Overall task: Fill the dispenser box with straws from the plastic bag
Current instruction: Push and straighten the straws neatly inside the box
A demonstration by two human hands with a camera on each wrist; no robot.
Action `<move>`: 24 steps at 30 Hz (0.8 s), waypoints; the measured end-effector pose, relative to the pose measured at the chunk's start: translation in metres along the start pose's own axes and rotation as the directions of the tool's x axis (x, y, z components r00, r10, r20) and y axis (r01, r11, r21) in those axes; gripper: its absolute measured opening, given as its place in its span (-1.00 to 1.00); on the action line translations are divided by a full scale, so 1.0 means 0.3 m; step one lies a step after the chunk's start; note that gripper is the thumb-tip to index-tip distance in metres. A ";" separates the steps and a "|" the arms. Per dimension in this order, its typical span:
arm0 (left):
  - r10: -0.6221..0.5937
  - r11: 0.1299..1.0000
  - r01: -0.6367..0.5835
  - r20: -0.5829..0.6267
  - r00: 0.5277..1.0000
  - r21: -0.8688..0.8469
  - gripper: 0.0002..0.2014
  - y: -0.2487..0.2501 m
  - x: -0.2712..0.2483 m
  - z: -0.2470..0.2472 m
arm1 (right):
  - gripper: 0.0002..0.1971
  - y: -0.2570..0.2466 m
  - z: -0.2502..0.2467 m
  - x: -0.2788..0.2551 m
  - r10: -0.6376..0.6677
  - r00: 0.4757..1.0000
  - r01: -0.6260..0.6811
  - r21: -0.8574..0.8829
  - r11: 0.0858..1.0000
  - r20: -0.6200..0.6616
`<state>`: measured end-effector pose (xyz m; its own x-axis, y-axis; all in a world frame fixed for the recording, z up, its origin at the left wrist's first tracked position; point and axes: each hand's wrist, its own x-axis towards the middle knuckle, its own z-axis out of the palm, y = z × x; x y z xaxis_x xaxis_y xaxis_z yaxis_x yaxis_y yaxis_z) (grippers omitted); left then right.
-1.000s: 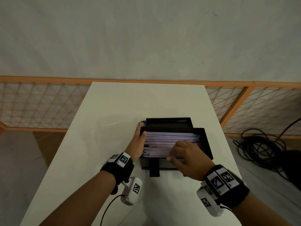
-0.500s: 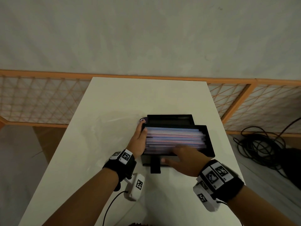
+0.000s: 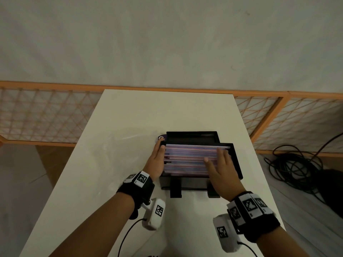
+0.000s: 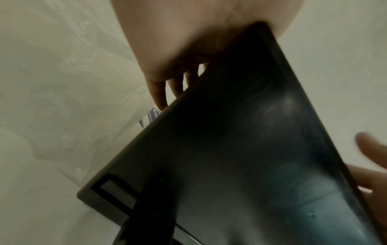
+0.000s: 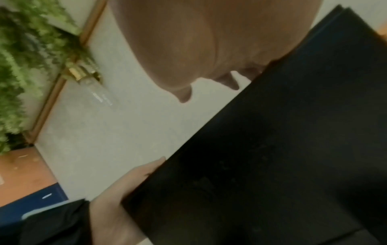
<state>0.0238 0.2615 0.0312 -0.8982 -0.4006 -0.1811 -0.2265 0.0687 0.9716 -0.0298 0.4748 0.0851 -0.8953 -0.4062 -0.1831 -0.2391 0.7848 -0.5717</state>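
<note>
Levelling step: box (image 3: 236, 164) steadied at left end by left hand (image 3: 155, 160), fingers straight; straws (image 3: 185, 158) pressed by flat right hand (image 3: 221, 169); far lid (image 3: 192, 137) closure judged next.

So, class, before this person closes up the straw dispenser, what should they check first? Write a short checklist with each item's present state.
1. Straws lie level inside the dispenser box: ok; they lie in flat rows.
2. Box steadied: ok; left hand presses flat against its left end.
3. Right hand clear of the opening: not ok; it rests flat on the straws.
4. Lid ready: ok; it stands open behind.
5. Plastic bag emptied: cannot tell.
6. Box square on the table: ok.
</note>
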 end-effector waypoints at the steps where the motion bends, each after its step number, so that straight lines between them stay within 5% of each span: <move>1: -0.001 1.000 0.001 -0.001 1.000 0.003 -0.18 0.000 -0.001 0.001 | 0.12 0.000 -0.003 0.010 0.034 0.998 -0.033 -0.029 0.999 0.049; 4: -0.028 1.000 0.028 0.010 1.000 0.005 -0.24 0.003 -0.007 0.003 | -0.18 -0.038 -0.011 0.017 -0.011 0.986 0.014 -0.015 1.000 0.168; 6: -0.099 0.995 0.099 -0.003 0.995 0.000 -0.30 0.023 -0.015 0.006 | -0.44 -0.045 -0.048 0.022 -0.003 0.995 0.016 0.127 0.992 -0.103; 8: -0.183 0.982 0.182 -0.025 0.983 -0.044 -0.42 0.046 -0.016 0.012 | -0.45 -0.013 -0.105 0.030 0.106 0.922 -0.037 0.187 0.982 -0.371; 9: -0.230 0.971 0.228 -0.029 0.973 -0.071 -0.47 0.066 -0.019 0.018 | -0.41 0.013 -0.125 0.035 0.177 0.913 -0.098 0.223 0.970 -0.368; 12: -0.359 0.914 0.357 0.025 0.933 -0.193 -0.53 0.131 -0.040 0.045 | -0.33 0.077 -0.135 0.044 0.386 0.922 -0.353 0.323 0.878 -0.041; 14: -0.412 0.855 0.426 0.112 0.904 -0.296 -0.45 0.159 -0.057 0.048 | -0.17 0.058 -0.140 0.031 0.421 0.906 -0.404 0.364 0.839 0.035; 16: -0.396 0.813 0.411 0.126 0.909 -0.413 -0.35 0.172 -0.060 0.014 | -0.13 0.005 -0.153 0.014 0.379 0.925 -0.356 0.404 0.843 0.024; 19: -0.392 0.740 0.390 0.119 0.912 -0.547 -0.25 0.180 -0.057 -0.045 | -0.37 -0.065 -0.177 -0.028 0.237 0.971 -0.207 0.410 0.888 -0.024; 24: -0.319 0.788 0.368 0.184 0.930 -0.494 -0.24 0.244 -0.075 0.023 | -0.14 -0.063 -0.281 -0.070 0.217 0.957 -0.100 0.482 0.870 -0.194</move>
<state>0.0249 0.2819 0.1054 -0.8319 -0.2266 -0.5065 -0.3228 -0.5447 0.7740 -0.0383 0.5080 0.1673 -0.9813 -0.1273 -0.1444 0.0626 0.4981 -0.8648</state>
